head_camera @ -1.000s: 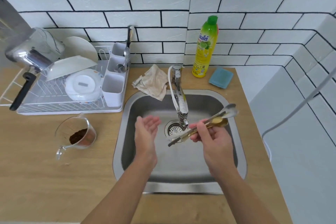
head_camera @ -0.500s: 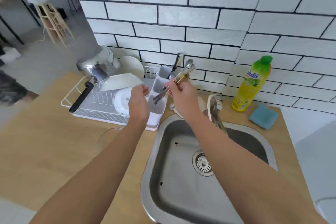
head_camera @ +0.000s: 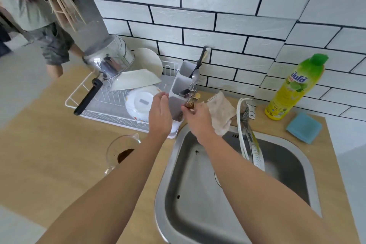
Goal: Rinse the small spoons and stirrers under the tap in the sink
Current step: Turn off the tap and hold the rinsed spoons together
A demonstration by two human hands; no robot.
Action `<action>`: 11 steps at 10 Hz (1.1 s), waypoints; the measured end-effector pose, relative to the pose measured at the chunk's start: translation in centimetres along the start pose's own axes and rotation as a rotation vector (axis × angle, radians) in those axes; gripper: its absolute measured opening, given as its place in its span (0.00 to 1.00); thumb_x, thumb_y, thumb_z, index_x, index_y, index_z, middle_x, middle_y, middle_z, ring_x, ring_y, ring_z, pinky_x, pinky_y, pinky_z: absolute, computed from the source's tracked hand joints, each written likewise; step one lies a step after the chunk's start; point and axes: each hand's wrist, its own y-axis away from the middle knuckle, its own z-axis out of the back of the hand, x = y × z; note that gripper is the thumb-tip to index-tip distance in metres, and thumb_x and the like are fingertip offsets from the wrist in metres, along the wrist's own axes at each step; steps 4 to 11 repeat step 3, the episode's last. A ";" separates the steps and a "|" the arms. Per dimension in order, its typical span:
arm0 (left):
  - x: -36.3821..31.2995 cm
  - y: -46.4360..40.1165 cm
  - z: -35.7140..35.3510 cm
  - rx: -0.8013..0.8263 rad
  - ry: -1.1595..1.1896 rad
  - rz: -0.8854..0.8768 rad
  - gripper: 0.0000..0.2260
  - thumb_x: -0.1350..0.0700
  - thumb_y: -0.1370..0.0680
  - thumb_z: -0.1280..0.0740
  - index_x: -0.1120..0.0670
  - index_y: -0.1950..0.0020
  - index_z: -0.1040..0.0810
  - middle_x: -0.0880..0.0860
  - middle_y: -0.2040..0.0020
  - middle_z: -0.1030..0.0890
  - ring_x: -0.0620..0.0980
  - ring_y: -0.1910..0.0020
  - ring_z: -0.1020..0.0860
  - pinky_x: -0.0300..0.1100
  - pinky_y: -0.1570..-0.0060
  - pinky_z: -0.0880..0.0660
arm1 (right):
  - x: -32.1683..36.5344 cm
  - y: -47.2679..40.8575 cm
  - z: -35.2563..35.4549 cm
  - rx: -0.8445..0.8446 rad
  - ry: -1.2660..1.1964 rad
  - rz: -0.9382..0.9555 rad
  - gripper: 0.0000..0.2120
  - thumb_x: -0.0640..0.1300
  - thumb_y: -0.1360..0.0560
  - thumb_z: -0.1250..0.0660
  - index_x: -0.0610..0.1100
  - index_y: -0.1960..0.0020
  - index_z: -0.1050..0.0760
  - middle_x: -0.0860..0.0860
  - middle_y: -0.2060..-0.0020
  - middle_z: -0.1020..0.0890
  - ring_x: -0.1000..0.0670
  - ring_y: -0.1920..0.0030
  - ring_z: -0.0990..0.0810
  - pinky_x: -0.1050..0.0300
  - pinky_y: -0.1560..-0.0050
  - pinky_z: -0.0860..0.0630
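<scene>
My right hand [head_camera: 196,118] pinches a bundle of small silver and gold spoons and stirrers [head_camera: 191,97], held upright with the bowls up, over the near compartment of the white cutlery holder [head_camera: 177,105]. Just left of it, my left hand [head_camera: 160,114] hovers with straight fingers beside the holder, holding nothing. The steel sink [head_camera: 233,184] lies to the lower right. Its tap [head_camera: 250,136] reaches over the basin, and I see no water running.
A white dish rack [head_camera: 111,103] holds plates, a bowl and a steel pot with a black handle. A rag [head_camera: 220,113], a yellow soap bottle [head_camera: 293,87] and a blue sponge [head_camera: 304,128] sit behind the sink. Left of the basin is a glass cup with brown powder [head_camera: 121,152]. A person stands far left.
Both hands have moved from over the sink up and left to the cutlery holder. The right hand has turned the spoon bundle upright. The view swung left with them.
</scene>
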 end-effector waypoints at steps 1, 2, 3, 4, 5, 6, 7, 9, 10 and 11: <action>-0.1 0.1 0.3 0.032 -0.017 -0.010 0.18 0.43 0.21 0.49 0.47 0.39 0.27 0.47 0.41 0.21 0.46 0.38 0.25 0.37 0.41 0.33 | 0.1 0.4 0.3 0.063 -0.086 -0.039 0.09 0.46 0.21 0.28 0.42 0.46 0.17 0.44 0.49 0.16 0.45 0.49 0.17 0.49 0.44 0.22; -0.1 0.1 0.9 0.058 -0.036 -0.021 0.18 0.42 0.22 0.48 0.46 0.38 0.28 0.47 0.41 0.21 0.46 0.38 0.24 0.40 0.39 0.32 | -0.3 1.4 0.7 0.124 -0.152 -0.032 0.14 0.47 0.25 0.23 0.48 0.41 0.19 0.58 0.53 0.18 0.54 0.50 0.19 0.60 0.52 0.26; -0.9 0.6 1.2 0.053 -0.042 -0.043 0.17 0.43 0.21 0.48 0.46 0.39 0.27 0.46 0.42 0.21 0.46 0.39 0.24 0.38 0.40 0.31 | 0.0 2.1 1.9 0.068 -0.197 -0.015 0.25 0.53 0.25 0.24 0.52 0.30 0.26 0.59 0.48 0.21 0.54 0.45 0.20 0.60 0.47 0.25; -0.9 0.6 1.2 0.053 -0.042 -0.043 0.17 0.43 0.21 0.48 0.46 0.39 0.27 0.46 0.42 0.21 0.46 0.39 0.24 0.38 0.40 0.31 | 0.0 2.1 1.9 0.068 -0.197 -0.015 0.25 0.53 0.25 0.24 0.52 0.30 0.26 0.59 0.48 0.21 0.54 0.45 0.20 0.60 0.47 0.25; -0.9 0.6 1.2 0.053 -0.042 -0.043 0.17 0.43 0.21 0.48 0.46 0.39 0.27 0.46 0.42 0.21 0.46 0.39 0.24 0.38 0.40 0.31 | 0.0 2.1 1.9 0.068 -0.197 -0.015 0.25 0.53 0.25 0.24 0.52 0.30 0.26 0.59 0.48 0.21 0.54 0.45 0.20 0.60 0.47 0.25; -0.9 0.6 1.2 0.053 -0.042 -0.043 0.17 0.43 0.21 0.48 0.46 0.39 0.27 0.46 0.42 0.21 0.46 0.39 0.24 0.38 0.40 0.31 | 0.0 2.1 1.9 0.068 -0.197 -0.015 0.25 0.53 0.25 0.24 0.52 0.30 0.26 0.59 0.48 0.21 0.54 0.45 0.20 0.60 0.47 0.25; -0.9 0.6 1.2 0.053 -0.042 -0.043 0.17 0.43 0.21 0.48 0.46 0.39 0.27 0.46 0.42 0.21 0.46 0.39 0.24 0.38 0.40 0.31 | 0.0 2.1 1.9 0.068 -0.197 -0.015 0.25 0.53 0.25 0.24 0.52 0.30 0.26 0.59 0.48 0.21 0.54 0.45 0.20 0.60 0.47 0.25; -0.9 0.6 1.2 0.053 -0.042 -0.043 0.17 0.43 0.21 0.48 0.46 0.39 0.27 0.46 0.42 0.21 0.46 0.39 0.24 0.38 0.40 0.31 | 0.0 2.1 1.9 0.068 -0.197 -0.015 0.25 0.53 0.25 0.24 0.52 0.30 0.26 0.59 0.48 0.21 0.54 0.45 0.20 0.60 0.47 0.25; -0.9 0.6 1.2 0.053 -0.042 -0.043 0.17 0.43 0.21 0.48 0.46 0.39 0.27 0.46 0.42 0.21 0.46 0.39 0.24 0.38 0.40 0.31 | 0.0 2.1 1.9 0.068 -0.197 -0.015 0.25 0.53 0.25 0.24 0.52 0.30 0.26 0.59 0.48 0.21 0.54 0.45 0.20 0.60 0.47 0.25; -0.9 0.6 1.2 0.053 -0.042 -0.043 0.17 0.43 0.21 0.48 0.46 0.39 0.27 0.46 0.42 0.21 0.46 0.39 0.24 0.38 0.40 0.31 | 0.0 2.1 1.9 0.068 -0.197 -0.015 0.25 0.53 0.25 0.24 0.52 0.30 0.26 0.59 0.48 0.21 0.54 0.45 0.20 0.60 0.47 0.25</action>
